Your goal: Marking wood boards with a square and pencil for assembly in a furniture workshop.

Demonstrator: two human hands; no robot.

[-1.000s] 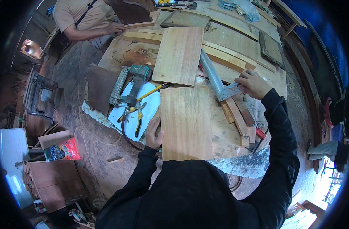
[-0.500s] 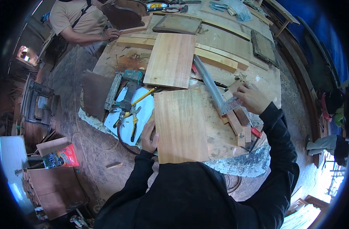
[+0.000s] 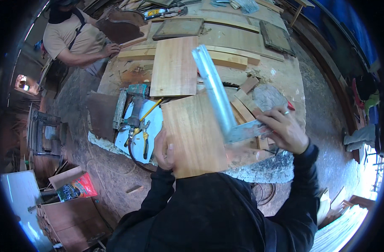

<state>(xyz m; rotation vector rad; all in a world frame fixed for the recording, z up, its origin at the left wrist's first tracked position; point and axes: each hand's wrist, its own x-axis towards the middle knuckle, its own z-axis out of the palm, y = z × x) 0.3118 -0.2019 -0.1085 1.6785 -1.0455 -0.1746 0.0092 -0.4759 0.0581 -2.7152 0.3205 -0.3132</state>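
My right hand point(image 3: 286, 129) grips the short arm of a metal L-shaped square point(image 3: 219, 98), its long arm raised and pointing away from me, right of a wooden board. My left hand point(image 3: 164, 150) is at the left edge of that wooden board point(image 3: 194, 136), thumb along its near face and the other fingers partly hidden. The board stands close in front of my body, slightly tilted. A second wooden panel point(image 3: 174, 67) lies farther off on the workbench. Left of the near board are a nail gun point(image 3: 136, 105), a yellow pencil point(image 3: 152, 110) and yellow-handled pliers point(image 3: 145, 143).
Wood offcuts point(image 3: 241, 107) and a crumpled grey cloth point(image 3: 269, 96) lie at the right of the workbench point(image 3: 284, 71). Long wooden strips point(image 3: 227, 60) cross behind the panel. A co-worker point(image 3: 74, 38) stands at the far left, with a hand on a piece of wood.
My right hand has lifted the square off the offcuts and brought it nearer to me, beside the board. The near board has tilted a little. My view has shifted slightly.
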